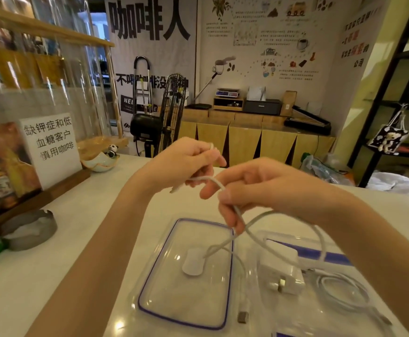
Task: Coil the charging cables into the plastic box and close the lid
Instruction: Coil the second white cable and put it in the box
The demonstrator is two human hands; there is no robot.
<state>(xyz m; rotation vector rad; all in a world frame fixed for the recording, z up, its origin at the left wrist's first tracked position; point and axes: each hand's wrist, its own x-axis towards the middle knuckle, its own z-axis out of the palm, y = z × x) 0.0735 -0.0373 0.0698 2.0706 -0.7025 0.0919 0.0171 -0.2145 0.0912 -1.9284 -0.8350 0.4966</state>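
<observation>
Left hand (186,164): raised above the bench (81,239), fingers pinched together on one end of a white cable (247,229).
Lid (186,273): clear with a blue rim, lying flat on the bench, off the box; a white puck-like charger end (193,261) rests on it.
Right hand (252,190): just beside the left, fingers curled around the same cable, forming a loop; the rest hangs down towards the lid.
Plastic box (320,276): open, right of the lid; it holds a white plug adapter (281,271) and a coiled white cable (344,293).
Loose end: a USB plug (243,316) lies on the bench between lid and box.
Progress: seemingly about halfway; one cable is boxed, this one is barely coiled, and the lid is not yet on.
</observation>
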